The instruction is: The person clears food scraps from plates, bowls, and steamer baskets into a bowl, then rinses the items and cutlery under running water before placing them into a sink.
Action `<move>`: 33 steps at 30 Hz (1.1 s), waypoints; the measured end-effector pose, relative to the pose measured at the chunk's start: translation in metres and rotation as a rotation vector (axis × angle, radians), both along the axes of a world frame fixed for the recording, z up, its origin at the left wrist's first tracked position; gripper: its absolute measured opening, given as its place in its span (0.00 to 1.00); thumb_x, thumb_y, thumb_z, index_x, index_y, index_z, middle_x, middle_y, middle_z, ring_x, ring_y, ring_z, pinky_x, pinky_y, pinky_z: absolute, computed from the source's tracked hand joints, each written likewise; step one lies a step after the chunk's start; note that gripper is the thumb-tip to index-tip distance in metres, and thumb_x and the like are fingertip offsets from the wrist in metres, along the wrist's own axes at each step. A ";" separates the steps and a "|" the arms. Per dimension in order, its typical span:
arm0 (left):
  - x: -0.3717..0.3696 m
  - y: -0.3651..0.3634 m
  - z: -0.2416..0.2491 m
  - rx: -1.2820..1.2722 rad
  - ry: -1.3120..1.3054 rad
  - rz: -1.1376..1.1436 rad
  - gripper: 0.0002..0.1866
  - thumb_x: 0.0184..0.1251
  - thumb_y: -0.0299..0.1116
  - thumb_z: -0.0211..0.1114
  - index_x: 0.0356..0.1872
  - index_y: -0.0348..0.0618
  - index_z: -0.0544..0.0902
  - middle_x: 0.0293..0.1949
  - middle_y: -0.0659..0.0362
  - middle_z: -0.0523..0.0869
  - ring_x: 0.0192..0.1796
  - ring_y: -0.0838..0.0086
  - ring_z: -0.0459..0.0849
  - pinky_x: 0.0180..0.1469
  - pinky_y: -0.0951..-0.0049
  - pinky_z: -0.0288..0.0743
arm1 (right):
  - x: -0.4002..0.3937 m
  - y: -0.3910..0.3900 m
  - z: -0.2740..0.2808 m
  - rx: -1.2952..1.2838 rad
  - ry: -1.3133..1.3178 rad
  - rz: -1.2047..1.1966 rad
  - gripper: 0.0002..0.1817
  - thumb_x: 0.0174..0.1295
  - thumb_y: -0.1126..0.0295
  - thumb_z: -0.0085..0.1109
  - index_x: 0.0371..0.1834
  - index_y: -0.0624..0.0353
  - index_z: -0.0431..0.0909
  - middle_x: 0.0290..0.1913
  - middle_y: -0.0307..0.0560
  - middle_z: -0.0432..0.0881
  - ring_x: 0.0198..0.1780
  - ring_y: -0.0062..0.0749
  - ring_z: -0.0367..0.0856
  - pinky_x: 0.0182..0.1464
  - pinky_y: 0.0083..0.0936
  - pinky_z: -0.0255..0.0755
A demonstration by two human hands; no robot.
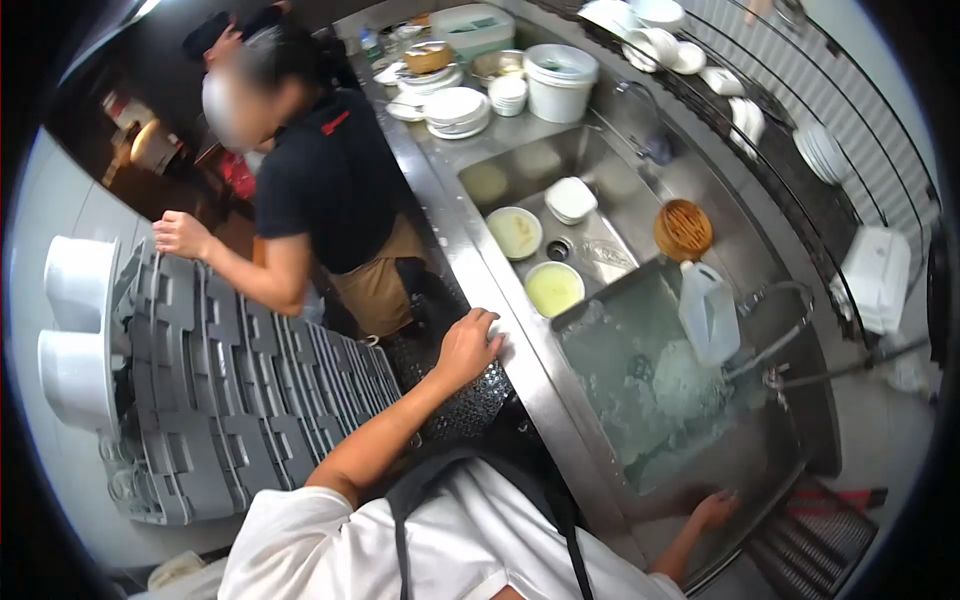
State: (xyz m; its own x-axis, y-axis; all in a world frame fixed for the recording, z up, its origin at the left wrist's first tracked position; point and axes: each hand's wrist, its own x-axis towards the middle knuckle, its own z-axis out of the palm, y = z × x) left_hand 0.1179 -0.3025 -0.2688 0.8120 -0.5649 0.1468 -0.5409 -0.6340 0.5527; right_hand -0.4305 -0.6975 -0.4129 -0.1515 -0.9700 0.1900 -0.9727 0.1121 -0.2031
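My left hand (468,348) is beside the front edge of the steel counter (520,350), its fingers bent toward the metal; whether they grip anything is too small to tell. Low on the right, my right hand (714,510) is over the near end of the sink unit, past the water-filled basin (640,380); its fingers are too small to make out. Water churns in that basin below a tap, with a translucent plastic jug (708,315) at its far side. The other basin (610,245) holds stacked white bowls (571,200) and two round containers of yellowish liquid (554,290).
A co-worker (330,180) in a dark shirt stands at the left, one hand on the tall stack of grey racks (230,390). Stacked plates (457,110) and a white bucket (560,85) stand on the far counter. A bamboo steamer (684,229) sits by the sinks; a wire shelf (800,120) hangs above.
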 end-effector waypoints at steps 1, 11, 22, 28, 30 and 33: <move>0.009 0.005 -0.009 -0.001 -0.026 0.028 0.16 0.59 0.33 0.69 0.47 0.37 0.83 0.45 0.48 0.83 0.47 0.53 0.84 0.50 0.59 0.78 | 0.025 0.003 0.002 -0.044 0.028 0.071 0.22 0.74 0.62 0.44 0.66 0.60 0.73 0.68 0.58 0.72 0.67 0.52 0.72 0.66 0.44 0.68; 0.039 0.040 -0.050 0.076 0.044 0.008 0.15 0.60 0.37 0.68 0.46 0.40 0.83 0.46 0.50 0.82 0.46 0.52 0.84 0.48 0.56 0.80 | 0.174 0.069 0.038 -0.028 -0.428 0.532 0.17 0.72 0.72 0.48 0.60 0.64 0.76 0.62 0.58 0.76 0.62 0.51 0.76 0.62 0.39 0.70; 0.071 0.007 -0.039 0.119 0.051 0.040 0.13 0.62 0.35 0.65 0.46 0.41 0.85 0.46 0.48 0.84 0.42 0.52 0.85 0.47 0.57 0.79 | 0.201 0.124 -0.001 0.085 -0.806 0.443 0.14 0.72 0.74 0.50 0.54 0.70 0.78 0.52 0.58 0.83 0.50 0.42 0.84 0.52 0.33 0.77; 0.109 -0.016 -0.036 -0.016 0.006 0.153 0.14 0.63 0.36 0.66 0.44 0.38 0.85 0.44 0.46 0.84 0.45 0.51 0.84 0.49 0.55 0.78 | 0.240 0.138 0.018 0.133 -0.867 0.485 0.14 0.71 0.73 0.51 0.54 0.69 0.79 0.47 0.56 0.86 0.47 0.39 0.86 0.50 0.31 0.77; 0.132 -0.024 -0.028 -0.099 0.116 0.272 0.13 0.66 0.39 0.64 0.42 0.39 0.85 0.44 0.46 0.85 0.46 0.51 0.84 0.49 0.56 0.77 | 0.254 0.140 0.010 0.176 -0.917 0.507 0.13 0.70 0.74 0.51 0.53 0.68 0.79 0.46 0.55 0.86 0.46 0.38 0.86 0.48 0.30 0.78; 0.188 -0.033 -0.039 -0.152 0.072 0.390 0.17 0.69 0.44 0.60 0.41 0.39 0.86 0.41 0.46 0.86 0.46 0.51 0.85 0.49 0.56 0.76 | 0.302 0.147 0.017 0.246 -1.045 0.523 0.12 0.69 0.74 0.53 0.51 0.67 0.81 0.44 0.53 0.87 0.45 0.35 0.86 0.46 0.29 0.78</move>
